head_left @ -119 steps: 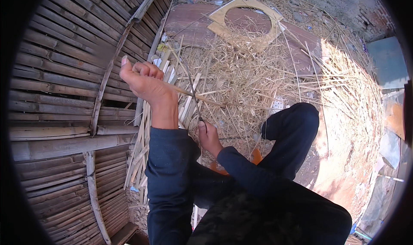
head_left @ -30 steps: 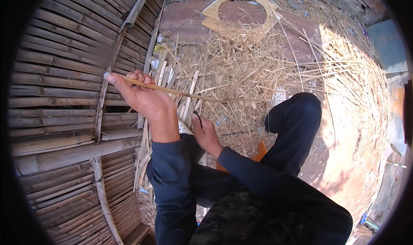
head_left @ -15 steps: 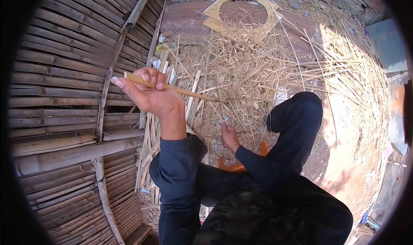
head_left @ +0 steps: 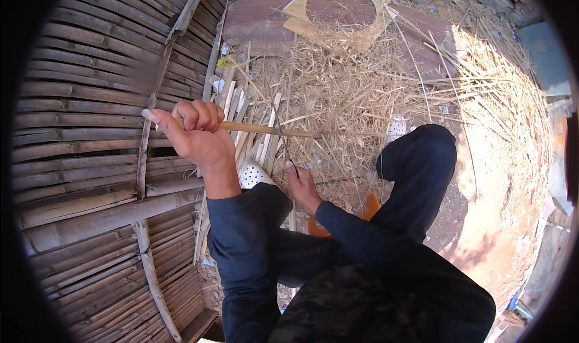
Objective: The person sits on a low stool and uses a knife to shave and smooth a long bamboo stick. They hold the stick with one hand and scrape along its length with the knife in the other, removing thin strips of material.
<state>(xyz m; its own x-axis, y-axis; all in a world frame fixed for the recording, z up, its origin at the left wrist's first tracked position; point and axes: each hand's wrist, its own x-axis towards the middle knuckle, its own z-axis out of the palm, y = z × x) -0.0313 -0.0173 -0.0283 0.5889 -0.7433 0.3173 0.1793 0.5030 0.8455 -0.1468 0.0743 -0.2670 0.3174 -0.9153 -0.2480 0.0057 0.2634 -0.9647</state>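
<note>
While a wall of bamboo slats fills your left side, the work next to it looks under way but unfinished: beside your left foot's white perforated shoe lie pale split strips, loose and apparently cut, yet the bamboo stick at your left hand is one unsplit length. Judging by the blade across it, trimming is in progress; how much remains to take off cannot be told. Your left hand, palm turned up, has its fingers curled closed around the stick's near end, with the thumb stretched out to the left. From that fist the stick runs rightward, nearly level, its far tip over the litter of straw-coloured shavings. Partway along, the thin dark blade of a knife crosses it at a steep slant; whether the edge bites into it is too fine to see. Your right hand, below the crossing, is closed around the knife's handle, thumb uppermost. Above, past the shavings, a yellowish board with a large round hole lies on the ground. Farther right come your bent, dark-trousered knee and a sunlit stretch of earth.
</note>
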